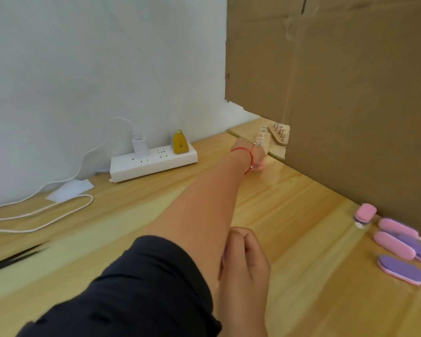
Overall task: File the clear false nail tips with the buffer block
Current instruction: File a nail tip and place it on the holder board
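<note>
1. Head view, far end: the left hand point(258, 158) is stretched out to the back of the pale wooden table point(289, 215). It lies beyond a red string bracelet point(249, 154) and its own wrist hides the fingers, so I cannot tell whether they are spread or pinching.
2. The row of clear false nail tips point(262, 138) stands just beyond that hand. Next to it is a wooden strip with metal studs point(280, 135), against the tall brown cardboard sheet point(350, 93).
3. Head view, near: the right hand point(244, 260) sits low behind the left forearm with its fingers curled and the thumb on the forefinger. I cannot tell whether it holds anything.
4. The pink and purple oval buffer blocks point(396, 246) lie at the table's right edge beside the cardboard, well apart from both hands.
5. Left side: a white power strip point(153, 160) lies by the wall with a white charger point(139, 145) and a small yellow object point(180, 142) on it. A looped white cable point(46, 210) and a white paper scrap point(69, 190) lie near it.
</note>
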